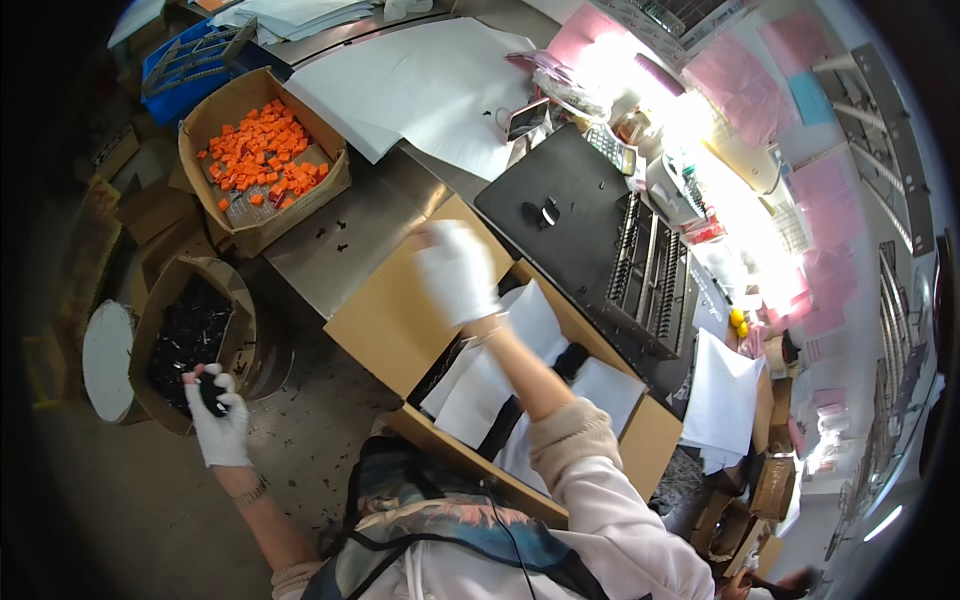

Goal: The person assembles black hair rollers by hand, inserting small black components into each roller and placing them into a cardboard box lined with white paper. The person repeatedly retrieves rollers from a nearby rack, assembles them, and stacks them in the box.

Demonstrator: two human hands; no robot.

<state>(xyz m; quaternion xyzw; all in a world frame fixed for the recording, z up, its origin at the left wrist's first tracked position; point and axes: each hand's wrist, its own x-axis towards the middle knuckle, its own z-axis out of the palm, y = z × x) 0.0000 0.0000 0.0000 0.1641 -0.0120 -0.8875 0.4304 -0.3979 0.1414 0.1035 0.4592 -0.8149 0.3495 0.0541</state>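
Note:
My left hand (222, 430), in a white glove with bare fingertips, is closed around a small black part (212, 393) whose exact kind I cannot make out. It is held at the near edge of a round-looking cardboard bin (246, 322) full of shiny black pieces (190, 325). My right hand (458, 272), gloved in white too, is smeared by motion above the raised flap (385, 325) of a large cardboard box. Its fingers cannot be read. Inside that box, white sheets (540, 318) lie between rows of black parts (502, 428).
A carton of orange pieces (262, 150) stands at the far left, beside a blue crate (188, 68). Black racks (650, 275) sit on a black mat (550, 165) with a phone (527, 119) behind. Another person (790, 582) is at the lower right.

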